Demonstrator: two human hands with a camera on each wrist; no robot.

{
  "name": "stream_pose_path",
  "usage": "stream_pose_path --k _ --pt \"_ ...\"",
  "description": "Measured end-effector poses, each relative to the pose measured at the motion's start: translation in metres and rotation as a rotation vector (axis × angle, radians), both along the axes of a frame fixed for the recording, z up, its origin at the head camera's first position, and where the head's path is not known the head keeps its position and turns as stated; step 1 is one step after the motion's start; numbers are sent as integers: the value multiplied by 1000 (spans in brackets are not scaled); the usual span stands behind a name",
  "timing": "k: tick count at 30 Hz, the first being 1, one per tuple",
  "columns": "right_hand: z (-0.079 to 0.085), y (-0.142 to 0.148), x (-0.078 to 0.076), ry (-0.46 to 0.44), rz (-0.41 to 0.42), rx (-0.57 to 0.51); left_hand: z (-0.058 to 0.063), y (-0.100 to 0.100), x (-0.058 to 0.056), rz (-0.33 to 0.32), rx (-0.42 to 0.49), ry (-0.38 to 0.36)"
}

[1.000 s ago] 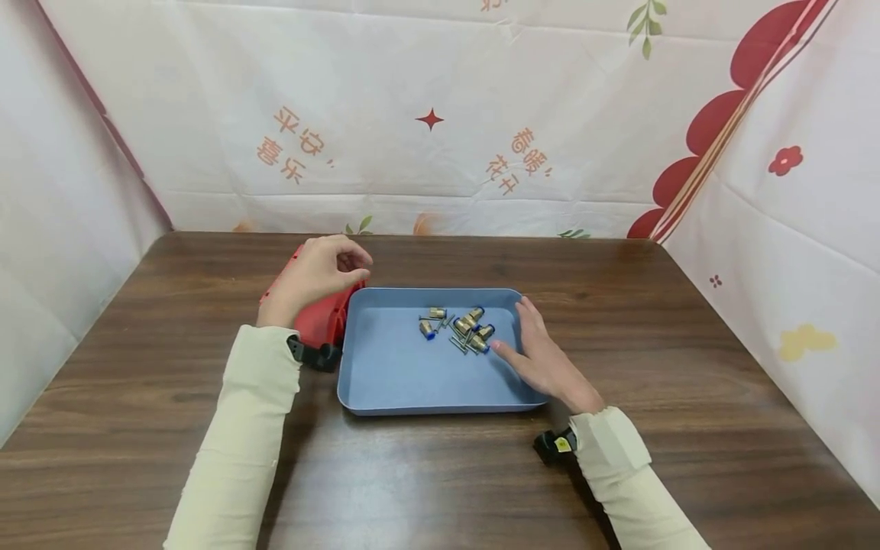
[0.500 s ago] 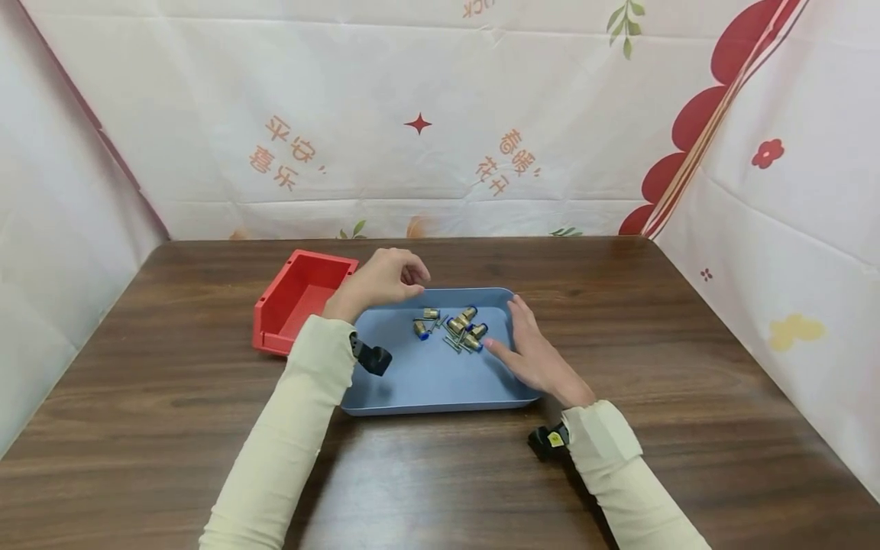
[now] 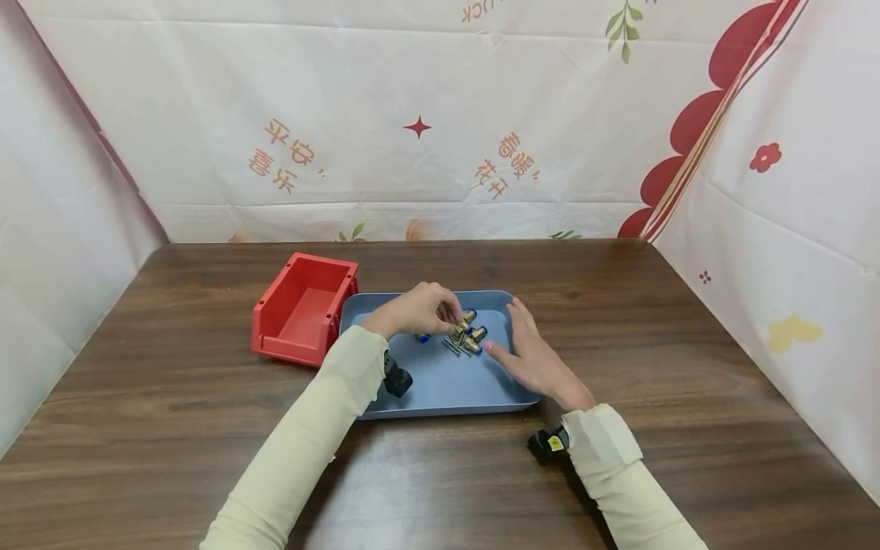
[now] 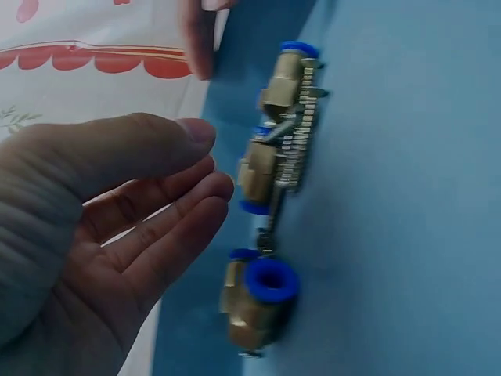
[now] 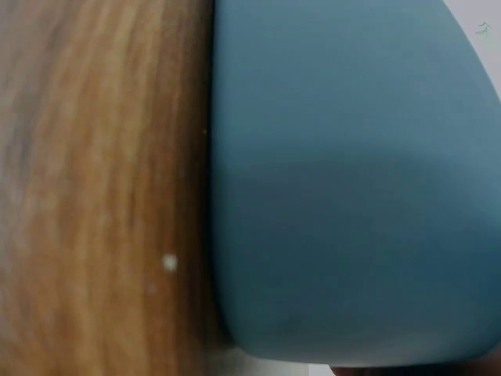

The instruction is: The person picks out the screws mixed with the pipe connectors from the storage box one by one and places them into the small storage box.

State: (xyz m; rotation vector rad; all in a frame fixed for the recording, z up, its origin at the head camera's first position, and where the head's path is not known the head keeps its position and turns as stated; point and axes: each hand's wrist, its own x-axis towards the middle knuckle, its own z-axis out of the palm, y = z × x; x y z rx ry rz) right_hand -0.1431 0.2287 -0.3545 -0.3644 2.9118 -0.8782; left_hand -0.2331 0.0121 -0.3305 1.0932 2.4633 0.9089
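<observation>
Head view, closest stuff first: two pale sleeves (image 3: 302,443) coming up over the wood table (image 3: 172,428), black gadget on each wrist. Right hand (image 3: 539,359) hasn't really budged, fingers pretty straight along the right edge of the blue tray (image 3: 440,386), thumb out over the inside. Can't tell how hard it's pressing, if at all.

Left hand (image 3: 415,309) is the one that's changed: a second ago it was up by the red bin, now it's over the tray, right at the pile. Thumb and fingers are loosely curved with a gap between them, and the left wrist cam shows nothing in there. So to me this reads as the reach, with no piece picked up yet. Can't tell if a fingertip is touching anything.

The pile's in the tray, toward the far right: brass fittings (image 4: 250,313) lying about with thin screws (image 4: 293,157) heaped among them. Fittings are stubby, flat-sided and gold-ish with bright blue collars, and one shows its dark hole. Screws are silvery and threaded, kinda blurry. Another fitting sits left of the heap, mostly hidden by the hand.

Further back on the left, the red bin (image 3: 292,350) is just beside the tray, then there's a printed cloth (image 3: 440,61) behind everything.
</observation>
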Motion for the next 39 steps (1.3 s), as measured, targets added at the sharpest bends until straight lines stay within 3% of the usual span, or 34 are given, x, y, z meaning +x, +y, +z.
stream_pose_path --k 6,11,25,32,39 --pt "0 -1 0 -4 -3 -5 -13 3 0 -10 24 -64" --pt "1 0 0 -5 -10 0 -18 3 0 -29 37 -39" --pt "-1 -1 -1 -8 -16 12 -21 -5 -2 56 58 -23" --pt "0 -1 0 -12 -17 8 -22 -10 -6 103 21 1" --pt "-2 -1 -1 -12 -16 11 -23 -9 -7 83 -22 25"
